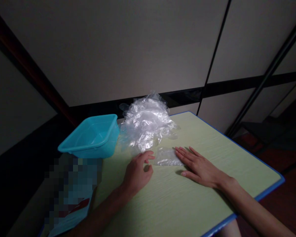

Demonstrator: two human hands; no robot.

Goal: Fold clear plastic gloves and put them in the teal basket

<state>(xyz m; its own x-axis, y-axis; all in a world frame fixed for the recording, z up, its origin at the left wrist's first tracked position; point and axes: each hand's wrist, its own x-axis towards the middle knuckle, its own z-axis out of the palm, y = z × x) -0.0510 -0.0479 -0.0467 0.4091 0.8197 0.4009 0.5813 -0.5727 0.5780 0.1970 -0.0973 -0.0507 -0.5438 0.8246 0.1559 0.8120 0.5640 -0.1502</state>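
A folded piece of thin clear plastic (166,157) lies flat on the table in front of me; its exact kind is hard to tell. My right hand (199,167) rests on its right end, fingers stretched out flat and thumb apart. At the left end, my left hand (139,169) is half curled with a gap between thumb and fingers, and nothing shows in it. Just beyond both hands rises a loose heap of crumpled clear plastic (148,120), with rounded finger-like edges like disposable gloves.
A turquoise plastic basin (108,140) stands left of the heap. Below it, at the table's left side, lies a pale blue packet (74,210), partly blurred out. The yellow-green table (212,204) has a blue edge, and pale cabinet panels (138,49) rise behind it.
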